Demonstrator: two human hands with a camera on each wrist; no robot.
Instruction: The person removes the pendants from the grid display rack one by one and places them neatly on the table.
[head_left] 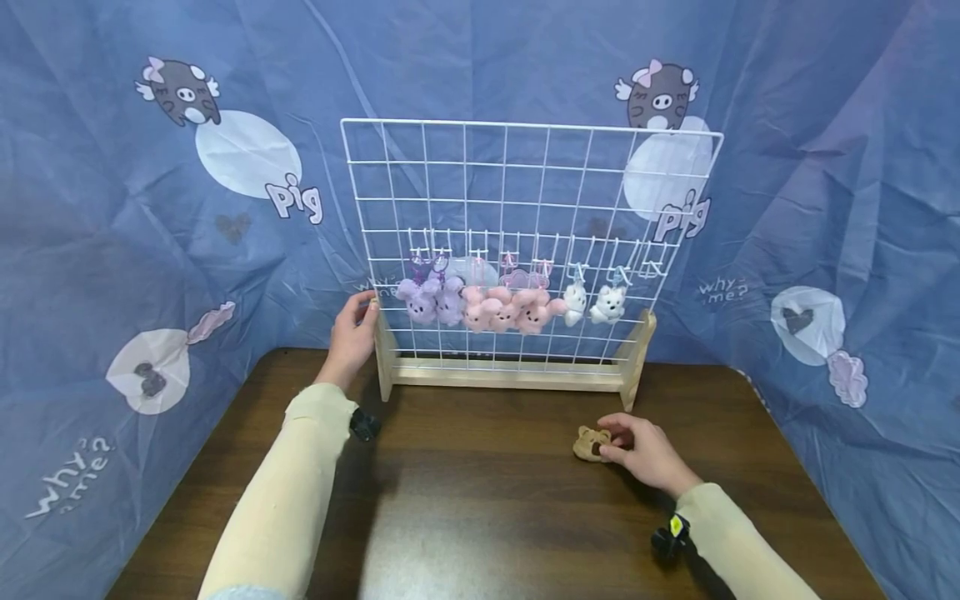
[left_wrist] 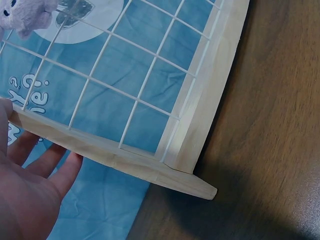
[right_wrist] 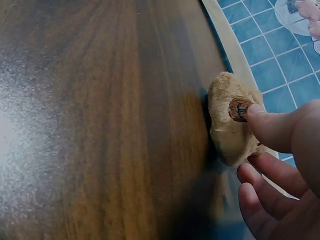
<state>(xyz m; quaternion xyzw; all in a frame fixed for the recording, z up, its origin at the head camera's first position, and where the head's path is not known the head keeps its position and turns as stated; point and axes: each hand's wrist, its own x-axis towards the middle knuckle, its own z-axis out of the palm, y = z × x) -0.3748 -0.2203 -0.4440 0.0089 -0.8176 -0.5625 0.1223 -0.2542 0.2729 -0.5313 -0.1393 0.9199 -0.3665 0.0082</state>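
A white wire grid rack (head_left: 525, 200) stands upright in a wooden base (head_left: 502, 377) on the table. My left hand (head_left: 352, 337) holds the rack's left wooden upright (left_wrist: 100, 147), the thumb on one side and the fingers on the other. On the table in front of the rack's right end, my right hand (head_left: 648, 454) pinches a small brown plush bear head (right_wrist: 227, 132). The thumb presses on its darker embroidered snout; part of the plush is hidden behind the thumb and fingers.
From hooks on the grid hang purple plush charms (head_left: 420, 302), pink plush charms (head_left: 502, 308) and white plush charms (head_left: 607, 304). One hook (head_left: 651, 268) at the right carries nothing. A blue printed cloth (head_left: 480, 67) surrounds the brown wooden table (head_left: 465, 500).
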